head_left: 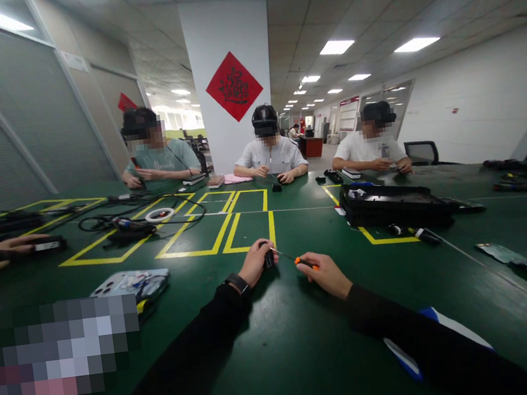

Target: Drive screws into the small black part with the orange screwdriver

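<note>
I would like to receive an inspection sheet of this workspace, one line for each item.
Surface: green table, marked with yellow tape.
Things in hand: screwdriver and small black part; tip contact unclear.
Clutter: black case, right of the hands.
Hands: left hand grips the part; right hand grips the screwdriver's orange-and-black handle.
Cables: black bundle, left, beyond the hands.
Surroundings: three people seated opposite; pillar behind.
</note>
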{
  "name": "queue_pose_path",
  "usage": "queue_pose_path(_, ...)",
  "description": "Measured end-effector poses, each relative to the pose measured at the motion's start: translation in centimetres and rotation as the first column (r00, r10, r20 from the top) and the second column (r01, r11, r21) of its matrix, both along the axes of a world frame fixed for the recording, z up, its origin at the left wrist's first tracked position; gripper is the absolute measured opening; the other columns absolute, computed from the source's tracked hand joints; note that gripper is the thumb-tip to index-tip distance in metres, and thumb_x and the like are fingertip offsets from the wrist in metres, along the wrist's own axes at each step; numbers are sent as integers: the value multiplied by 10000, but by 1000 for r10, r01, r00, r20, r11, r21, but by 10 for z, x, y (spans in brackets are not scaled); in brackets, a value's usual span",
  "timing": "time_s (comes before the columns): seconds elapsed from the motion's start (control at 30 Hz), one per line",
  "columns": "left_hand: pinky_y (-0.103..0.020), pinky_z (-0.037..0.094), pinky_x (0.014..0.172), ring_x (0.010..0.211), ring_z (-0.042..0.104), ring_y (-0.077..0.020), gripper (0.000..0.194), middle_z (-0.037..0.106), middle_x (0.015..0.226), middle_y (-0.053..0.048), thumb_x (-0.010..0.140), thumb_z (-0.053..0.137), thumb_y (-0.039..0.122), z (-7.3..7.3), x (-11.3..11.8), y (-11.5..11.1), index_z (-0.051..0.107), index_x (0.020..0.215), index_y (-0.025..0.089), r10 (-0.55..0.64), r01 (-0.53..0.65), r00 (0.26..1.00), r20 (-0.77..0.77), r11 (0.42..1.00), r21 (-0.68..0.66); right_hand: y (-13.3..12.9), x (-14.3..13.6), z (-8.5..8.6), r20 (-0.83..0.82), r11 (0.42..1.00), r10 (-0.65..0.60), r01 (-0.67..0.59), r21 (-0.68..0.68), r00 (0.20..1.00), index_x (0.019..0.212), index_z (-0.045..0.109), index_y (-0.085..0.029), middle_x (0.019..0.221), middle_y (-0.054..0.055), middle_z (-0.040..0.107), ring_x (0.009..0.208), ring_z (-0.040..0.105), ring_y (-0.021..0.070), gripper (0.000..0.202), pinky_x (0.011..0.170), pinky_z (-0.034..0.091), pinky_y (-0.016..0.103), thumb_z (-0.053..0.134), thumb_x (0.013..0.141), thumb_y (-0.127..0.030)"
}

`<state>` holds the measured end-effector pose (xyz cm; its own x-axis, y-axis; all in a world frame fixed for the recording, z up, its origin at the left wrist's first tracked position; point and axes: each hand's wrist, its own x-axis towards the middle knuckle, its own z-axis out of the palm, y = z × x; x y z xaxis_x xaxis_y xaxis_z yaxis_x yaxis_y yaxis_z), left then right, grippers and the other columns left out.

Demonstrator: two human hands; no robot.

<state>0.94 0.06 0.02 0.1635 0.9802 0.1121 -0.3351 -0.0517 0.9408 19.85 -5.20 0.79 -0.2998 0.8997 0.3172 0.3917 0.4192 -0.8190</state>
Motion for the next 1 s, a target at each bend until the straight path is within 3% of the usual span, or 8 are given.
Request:
queue_pose_path(0.13,-205,465,478,496,536,-70,290,546,629,2,737,489,427,-1,1,0,497,773,140,17,-17,1000,4,1000,-7,1,0,0,58,998,-46,44,37,997,748,619,-160,494,-37,471,476,439,89,319,492,339,199,411,796,-397)
queue_pose_path(0.37,-204,442,463,477,521,-71,381,543,640,-1,739,433,513,-3,4,0,506,766,140,4,-3,999,-39,1000,27,0,0,0,35,1000,-24,23,18,999,864,616,-162,694,4,579,549,495,104,285,532,387,217,447,778,-376)
queue_pose_path(0.53,-208,422,522,545,530,-85,316,560,681,-1,733,466,464,-3,3,-1,517,766,153,63,-27,981,-181,980,197,1,6,-2,94,982,-100,83,170,990,924,603,-202,877,24,591,796,532,148,224,743,399,279,512,753,-314)
queue_pose_path(0.67,-212,395,579,583,517,-94,238,554,648,12,690,554,385,-1,0,-2,538,763,160,179,-46,914,-364,937,346,6,11,-6,188,964,-161,113,239,969,916,604,-209,845,25,542,771,511,143,206,726,398,282,555,730,-285)
queue_pose_path(1.0,-213,382,573,565,503,-87,206,527,627,30,732,495,348,-5,1,-2,475,827,166,113,8,911,-396,957,292,11,9,-9,241,963,-142,78,257,960,859,590,-170,823,35,499,766,481,142,174,720,400,275,539,747,-294)
